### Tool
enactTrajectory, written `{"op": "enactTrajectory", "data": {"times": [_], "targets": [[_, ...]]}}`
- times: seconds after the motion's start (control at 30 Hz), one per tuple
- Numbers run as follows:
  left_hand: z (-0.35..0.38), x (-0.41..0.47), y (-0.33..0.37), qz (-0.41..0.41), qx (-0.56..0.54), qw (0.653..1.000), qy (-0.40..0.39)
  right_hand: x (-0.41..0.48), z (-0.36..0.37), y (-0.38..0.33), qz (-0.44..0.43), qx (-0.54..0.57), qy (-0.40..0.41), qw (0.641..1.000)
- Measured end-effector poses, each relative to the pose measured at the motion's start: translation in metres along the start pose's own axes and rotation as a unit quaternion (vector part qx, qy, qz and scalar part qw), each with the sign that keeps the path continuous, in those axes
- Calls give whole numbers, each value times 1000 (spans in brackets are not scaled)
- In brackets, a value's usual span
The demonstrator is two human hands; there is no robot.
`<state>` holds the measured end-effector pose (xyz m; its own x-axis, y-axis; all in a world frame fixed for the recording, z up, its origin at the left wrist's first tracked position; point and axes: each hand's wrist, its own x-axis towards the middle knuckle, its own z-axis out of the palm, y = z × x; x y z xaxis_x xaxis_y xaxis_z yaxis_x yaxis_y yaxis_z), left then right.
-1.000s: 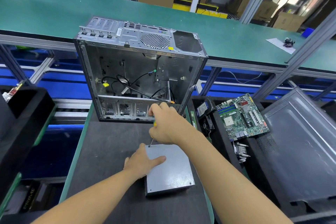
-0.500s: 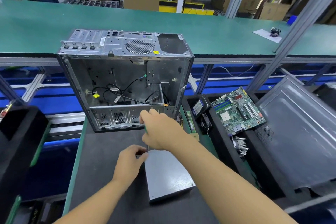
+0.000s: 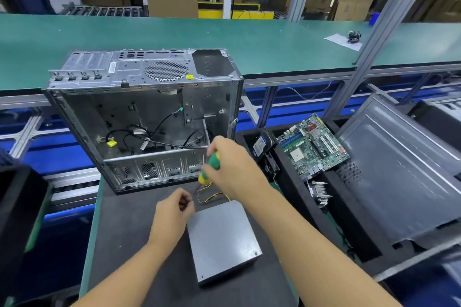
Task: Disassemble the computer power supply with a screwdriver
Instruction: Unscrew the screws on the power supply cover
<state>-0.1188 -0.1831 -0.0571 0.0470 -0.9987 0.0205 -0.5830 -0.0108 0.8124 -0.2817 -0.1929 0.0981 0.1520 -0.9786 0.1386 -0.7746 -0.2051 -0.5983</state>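
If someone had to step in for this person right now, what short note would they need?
Right hand: closed around the green and yellow screwdriver, lifted off the work, over the mat in front of the empty computer case.
Left hand: curled shut just left of the power supply, fingertips pinched; whether it holds a screw cannot be told.
Power supply: flat on the dark mat, lid on, its wires at the far end.
Done: supply is out of the case.
Left: remaining screws, lid, insides.
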Motion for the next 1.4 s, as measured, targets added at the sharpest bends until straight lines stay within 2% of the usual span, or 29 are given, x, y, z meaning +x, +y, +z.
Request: {"op": "enactTrajectory", "data": {"times": [0.07,0.13,0.23,0.3,0.4,0.5,0.6,0.7,0.77,0.83,0.9,1.0,1.1,1.17,1.27,1.4], "targets": [[6,2,11,-30,-85,996,21,-6,-13,19,58,34,62,996],[17,7,27,-47,-146,988,-4,-14,-26,44,134,72,106,983],[46,16,57,-66,-208,970,-107,-30,-48,86,265,85,88,957],[71,17,76,-89,-222,948,-209,-45,-62,113,336,121,72,931],[118,8,102,-102,-202,907,-356,-68,-82,145,383,186,108,899],[161,-8,125,-92,-140,897,-410,-87,-99,172,400,193,115,889],[193,-22,141,-95,-91,901,-414,-100,-112,197,408,183,91,890],[206,-22,148,-22,70,906,-416,-107,-120,219,406,155,63,899],[204,-20,156,19,152,918,-365,-106,-123,228,392,161,52,904],[195,-16,162,34,149,947,-284,-99,-123,232,367,186,37,911],[178,-10,162,60,149,957,-243,-91,-118,230,334,241,13,911],[139,-5,138,98,261,922,-268,-79,-100,219,305,388,-40,869],[93,-17,90,22,378,868,-322,-74,-69,204,307,509,-114,796],[72,-34,62,-2,424,839,-340,-74,-45,196,300,545,-159,766],[60,-48,45,28,470,822,-319,-78,-7,188,301,552,-161,761],[61,-48,44,52,483,825,-288,-94,32,195,336,508,-95,787]]}}
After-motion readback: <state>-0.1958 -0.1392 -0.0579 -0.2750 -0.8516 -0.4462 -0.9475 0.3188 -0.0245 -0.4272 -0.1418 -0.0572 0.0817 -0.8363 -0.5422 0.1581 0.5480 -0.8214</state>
